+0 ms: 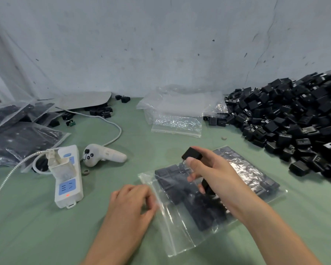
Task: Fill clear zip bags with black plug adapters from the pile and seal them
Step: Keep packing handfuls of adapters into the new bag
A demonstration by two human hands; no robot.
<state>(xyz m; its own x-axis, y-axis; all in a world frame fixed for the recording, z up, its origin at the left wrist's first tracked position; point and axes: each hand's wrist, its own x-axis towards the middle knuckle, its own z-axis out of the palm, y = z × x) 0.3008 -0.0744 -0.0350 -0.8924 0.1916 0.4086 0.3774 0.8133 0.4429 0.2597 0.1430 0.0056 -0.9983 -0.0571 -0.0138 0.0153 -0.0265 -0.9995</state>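
A clear zip bag lies on the green table in front of me, holding rows of black plug adapters. My right hand hovers over the bag and grips black adapters: one sticks out above the thumb, another shows under the fingers. My left hand pinches the bag's open left edge near the zip strip. A big pile of black adapters covers the table's right side.
Empty clear bags lie at the back middle. Filled bags are stacked at the left. A white power strip with a plug and cables, and a white handheld controller, sit left of the bag. A grey wall stands behind.
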